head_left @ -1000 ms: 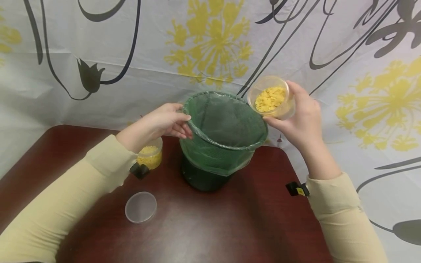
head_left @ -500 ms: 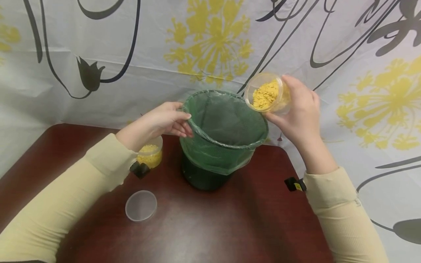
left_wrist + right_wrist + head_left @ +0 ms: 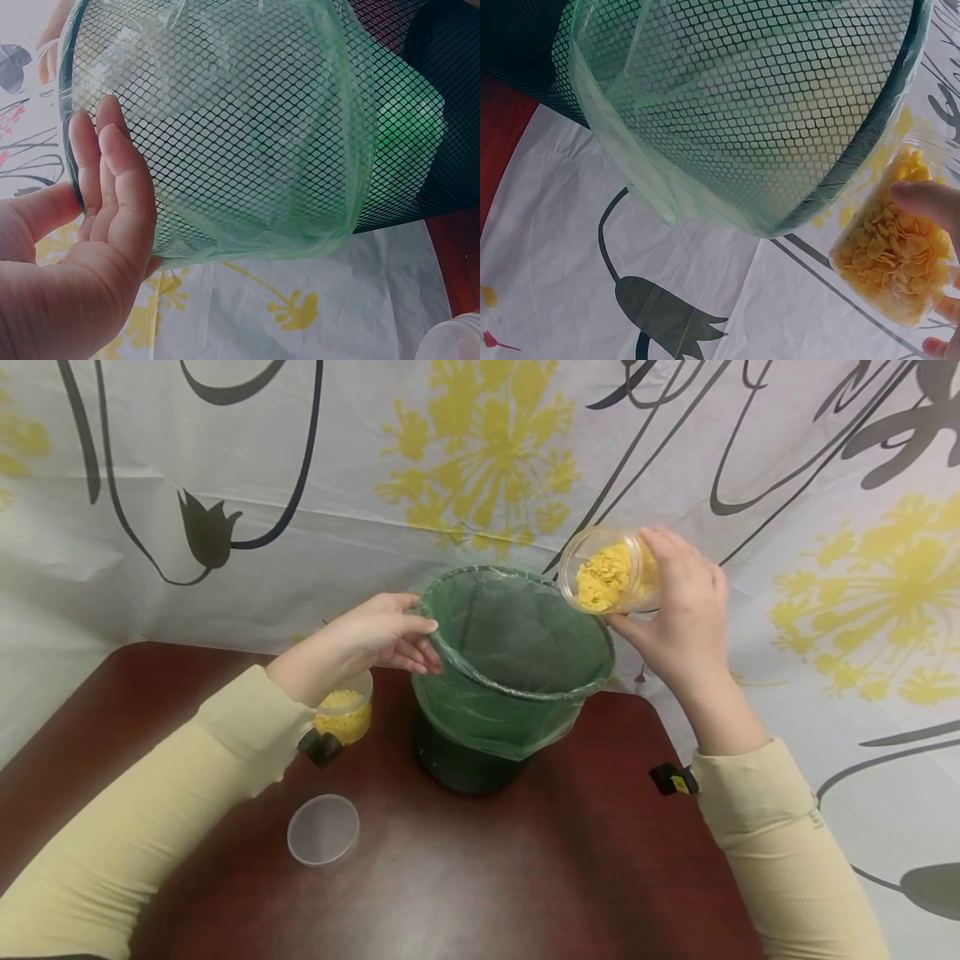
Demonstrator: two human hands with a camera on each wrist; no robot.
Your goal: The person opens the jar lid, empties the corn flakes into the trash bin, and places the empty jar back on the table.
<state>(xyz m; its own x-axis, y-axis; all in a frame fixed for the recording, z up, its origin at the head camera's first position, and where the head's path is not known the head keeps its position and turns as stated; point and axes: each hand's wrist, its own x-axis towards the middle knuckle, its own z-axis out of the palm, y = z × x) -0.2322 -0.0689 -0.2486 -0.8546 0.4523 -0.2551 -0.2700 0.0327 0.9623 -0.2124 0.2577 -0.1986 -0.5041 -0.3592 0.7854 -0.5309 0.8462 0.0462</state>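
A green-lined mesh wastebasket (image 3: 510, 718) stands on the table, its rim wrapped by the thin plastic bag liner (image 3: 247, 112). My left hand (image 3: 378, 635) grips that rim on the left side, thumb over the edge and fingers against the outer mesh. With my right hand (image 3: 686, 610) I hold a clear plastic jar (image 3: 645, 577) tilted over the basket's right rim, its mouth facing the opening. Yellow flakes (image 3: 892, 247) fill much of the jar and lie near its mouth. None are seen falling.
Behind my left wrist stands another clear tub (image 3: 345, 714) with yellow flakes. A round clear lid (image 3: 323, 830) lies on the dark red table (image 3: 465, 877). A patterned white sheet (image 3: 300, 452) hangs close behind the basket.
The jar in my right hand has shifted slightly left and up, and tips further toward the basket opening. My left hand stays on the rim.
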